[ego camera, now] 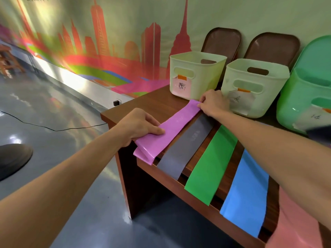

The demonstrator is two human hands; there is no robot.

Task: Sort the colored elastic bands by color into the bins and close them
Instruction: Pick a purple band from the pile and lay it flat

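Observation:
A purple elastic band [176, 123] lies stretched along the left part of the wooden table [157, 102]. My left hand [138, 125] grips its near end at the table's left edge, thumb on top. My right hand [214, 103] pinches its far end, just in front of the bins. Beside it lie a grey band [188, 145], a green band [214, 163], a blue band [245, 196] and a pink band [293, 222], all hanging over the front edge. Two pale yellow bins [197, 74] [254, 86] and a green bin [304, 99] stand open at the back.
Two brown lids [222, 40] [272, 45] lean on the wall behind the yellow bins, and a green lid [317, 52] behind the green bin. Each bin carries a taped paper label. A black cable [53, 128] runs across the glossy floor to the left.

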